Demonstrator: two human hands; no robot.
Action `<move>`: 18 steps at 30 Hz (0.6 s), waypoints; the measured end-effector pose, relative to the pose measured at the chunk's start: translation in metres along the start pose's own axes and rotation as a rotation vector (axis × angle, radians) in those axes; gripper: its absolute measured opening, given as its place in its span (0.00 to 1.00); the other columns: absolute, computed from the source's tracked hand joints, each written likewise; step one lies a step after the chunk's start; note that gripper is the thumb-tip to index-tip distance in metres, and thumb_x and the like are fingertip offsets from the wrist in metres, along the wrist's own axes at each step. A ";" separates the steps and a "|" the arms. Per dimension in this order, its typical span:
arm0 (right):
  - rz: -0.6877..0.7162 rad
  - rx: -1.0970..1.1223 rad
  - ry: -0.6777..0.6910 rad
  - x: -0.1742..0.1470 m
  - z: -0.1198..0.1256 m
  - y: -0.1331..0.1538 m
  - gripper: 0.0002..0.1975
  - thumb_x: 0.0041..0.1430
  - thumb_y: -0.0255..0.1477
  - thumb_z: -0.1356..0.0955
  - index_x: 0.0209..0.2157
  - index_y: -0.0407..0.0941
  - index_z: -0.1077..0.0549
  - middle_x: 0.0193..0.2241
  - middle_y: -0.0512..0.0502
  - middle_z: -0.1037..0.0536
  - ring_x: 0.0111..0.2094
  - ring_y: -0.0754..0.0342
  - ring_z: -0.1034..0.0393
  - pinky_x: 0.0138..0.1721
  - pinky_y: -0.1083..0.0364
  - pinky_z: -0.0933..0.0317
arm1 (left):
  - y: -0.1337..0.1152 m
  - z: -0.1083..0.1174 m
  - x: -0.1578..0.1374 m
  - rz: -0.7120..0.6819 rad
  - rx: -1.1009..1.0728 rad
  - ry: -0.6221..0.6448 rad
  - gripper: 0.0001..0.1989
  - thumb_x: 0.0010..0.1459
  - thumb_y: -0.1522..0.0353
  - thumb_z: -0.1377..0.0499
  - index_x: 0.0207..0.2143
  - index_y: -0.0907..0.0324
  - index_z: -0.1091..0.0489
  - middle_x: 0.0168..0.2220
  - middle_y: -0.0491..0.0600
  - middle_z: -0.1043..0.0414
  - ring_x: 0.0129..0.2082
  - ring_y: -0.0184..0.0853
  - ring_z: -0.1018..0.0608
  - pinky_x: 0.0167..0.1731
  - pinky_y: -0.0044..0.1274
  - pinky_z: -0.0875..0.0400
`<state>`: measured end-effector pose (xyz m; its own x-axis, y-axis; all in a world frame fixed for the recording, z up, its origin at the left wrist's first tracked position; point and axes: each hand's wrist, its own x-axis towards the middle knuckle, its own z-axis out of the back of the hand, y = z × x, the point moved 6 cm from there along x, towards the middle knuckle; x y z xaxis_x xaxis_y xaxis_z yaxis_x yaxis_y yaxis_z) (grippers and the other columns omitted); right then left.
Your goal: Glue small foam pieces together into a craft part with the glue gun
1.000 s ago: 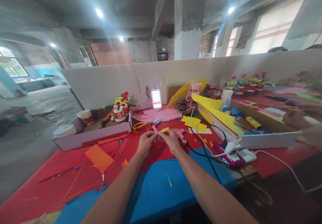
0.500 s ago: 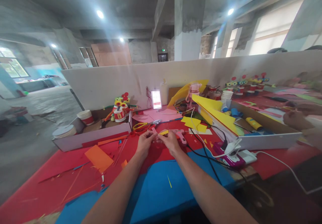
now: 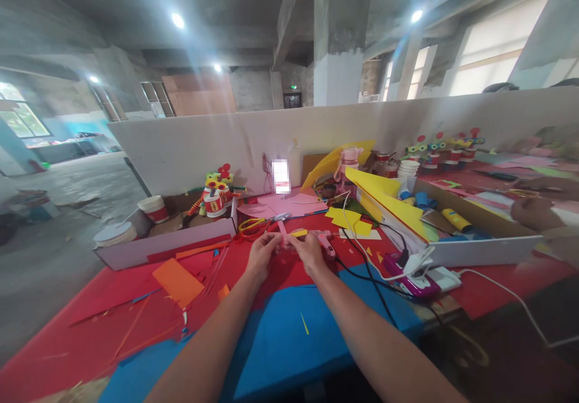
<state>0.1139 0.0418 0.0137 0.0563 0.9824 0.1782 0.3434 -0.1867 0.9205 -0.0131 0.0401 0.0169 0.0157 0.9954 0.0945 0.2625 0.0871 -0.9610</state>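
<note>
Both of my hands meet over the red table covering, fingertips almost touching. In a pinch, my left hand (image 3: 263,257) holds a narrow pink paper strip (image 3: 283,228), which stands up between the two hands. My right hand (image 3: 308,253) is closed on a small yellow paper piece (image 3: 299,233) that shows above its fingers; its fingertips also reach the foot of the pink strip. Just beyond the right hand lies a pink glue gun (image 3: 326,244), partly hidden. Yellow-handled scissors (image 3: 254,227) rest past the left hand.
Left stands a box (image 3: 167,247) with paper cups and a cup figure (image 3: 216,201). At right are a white box (image 3: 491,249) of coloured rolls, a purple power strip (image 3: 418,282) and trailing cables. Blue sheets (image 3: 289,330) lie in front; a co-worker's hand (image 3: 534,213) is far right.
The pink strip has swung more upright between my fingers. My right hand has shifted slightly left, toward my left hand.
</note>
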 end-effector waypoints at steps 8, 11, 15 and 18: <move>0.069 -0.077 0.010 0.003 0.001 -0.004 0.14 0.43 0.40 0.28 0.24 0.42 0.26 0.23 0.46 0.20 0.25 0.51 0.26 0.33 0.52 0.30 | -0.002 -0.002 0.001 -0.019 0.064 -0.010 0.16 0.36 0.61 0.29 0.23 0.62 0.26 0.20 0.46 0.28 0.19 0.25 0.33 0.22 0.19 0.42; 0.091 -0.127 -0.008 0.005 0.003 -0.004 0.12 0.44 0.38 0.28 0.26 0.43 0.25 0.24 0.47 0.21 0.25 0.51 0.26 0.30 0.54 0.31 | -0.002 0.002 0.002 -0.026 0.082 -0.058 0.16 0.34 0.60 0.28 0.21 0.63 0.27 0.16 0.44 0.32 0.18 0.25 0.34 0.21 0.19 0.44; 0.102 -0.088 -0.098 0.010 0.014 0.000 0.12 0.45 0.38 0.28 0.27 0.44 0.26 0.20 0.51 0.24 0.22 0.53 0.28 0.27 0.55 0.32 | -0.007 0.009 0.003 -0.056 0.072 -0.130 0.17 0.34 0.60 0.28 0.20 0.63 0.28 0.16 0.43 0.34 0.18 0.24 0.35 0.21 0.19 0.44; 0.066 0.123 -0.186 0.013 0.025 -0.001 0.14 0.45 0.41 0.28 0.26 0.44 0.28 0.19 0.52 0.26 0.22 0.56 0.29 0.28 0.56 0.32 | -0.010 0.012 0.003 -0.032 0.014 -0.140 0.18 0.32 0.60 0.27 0.20 0.63 0.29 0.16 0.43 0.34 0.17 0.24 0.36 0.20 0.19 0.44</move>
<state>0.1375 0.0547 0.0069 0.2505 0.9550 0.1588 0.4440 -0.2591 0.8578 -0.0275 0.0432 0.0233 -0.1279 0.9878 0.0890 0.2472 0.1187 -0.9617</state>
